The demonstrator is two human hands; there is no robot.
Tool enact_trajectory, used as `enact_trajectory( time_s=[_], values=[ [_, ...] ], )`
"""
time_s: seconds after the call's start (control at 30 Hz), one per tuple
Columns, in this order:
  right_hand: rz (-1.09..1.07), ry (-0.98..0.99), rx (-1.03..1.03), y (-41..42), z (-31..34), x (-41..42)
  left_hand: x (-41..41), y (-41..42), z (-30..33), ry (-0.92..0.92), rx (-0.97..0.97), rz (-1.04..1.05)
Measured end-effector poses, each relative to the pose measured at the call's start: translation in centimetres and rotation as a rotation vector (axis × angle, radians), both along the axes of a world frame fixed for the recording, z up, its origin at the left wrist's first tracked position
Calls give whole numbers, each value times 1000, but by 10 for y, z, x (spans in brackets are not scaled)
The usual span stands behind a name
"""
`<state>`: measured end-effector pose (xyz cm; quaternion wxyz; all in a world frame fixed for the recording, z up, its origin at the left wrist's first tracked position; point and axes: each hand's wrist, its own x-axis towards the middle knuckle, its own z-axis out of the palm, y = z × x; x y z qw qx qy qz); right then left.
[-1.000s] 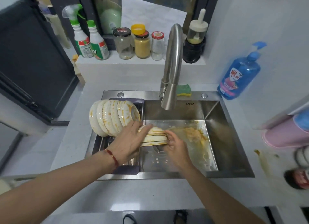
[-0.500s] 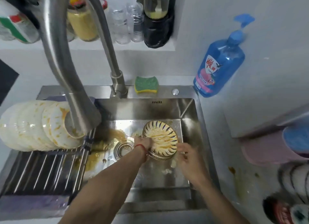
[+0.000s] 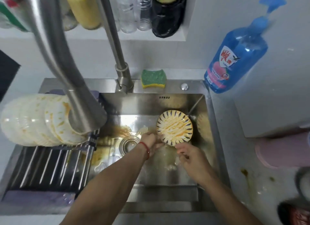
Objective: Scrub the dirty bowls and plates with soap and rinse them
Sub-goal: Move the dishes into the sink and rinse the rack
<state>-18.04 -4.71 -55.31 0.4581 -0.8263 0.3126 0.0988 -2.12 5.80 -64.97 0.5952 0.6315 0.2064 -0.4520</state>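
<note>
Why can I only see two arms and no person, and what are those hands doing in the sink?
The camera sits on the person's head and looks down, so you see only their own arms. The left hand, with a red string at the wrist, holds the near edge of a stack of striped dirty bowls in the metal sink. The right hand hovers beside it, fingers loose, holding nothing. White dirty plates lean on a rack to the left. A green sponge and blue soap bottle wait behind the sink.

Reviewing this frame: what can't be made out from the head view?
- Left hand: its fingertips are hidden behind the stacked striped bowls, so its grip is unclear.
- How many bowls are stacked: only the top one shows.
- White plates on the rack: partly covered by the faucet.
- Jars on the shelf: cut off by the top edge.
</note>
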Motion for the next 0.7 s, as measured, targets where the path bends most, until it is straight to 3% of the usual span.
enact_trajectory(
  time_s=[0.07, 0.2, 0.37, 0.57, 0.7],
  values=[
    [22, -34, -38, 18, 4, 16, -1, 26, 23, -40, -50, -7],
    [81, -136, -9, 90, 16, 71, 8, 126, 84, -396, 5, 64],
    [189, -227, -53, 220, 51, 163, 43, 278, 156, -888, 381, 122],
    [269, -1, -138, 303, 74, 256, 99, 321, 171, -1028, 580, -56],
    [220, 53, -268, 316, 59, 272, 116, 335, 164, -1069, 636, -321]
  ],
)
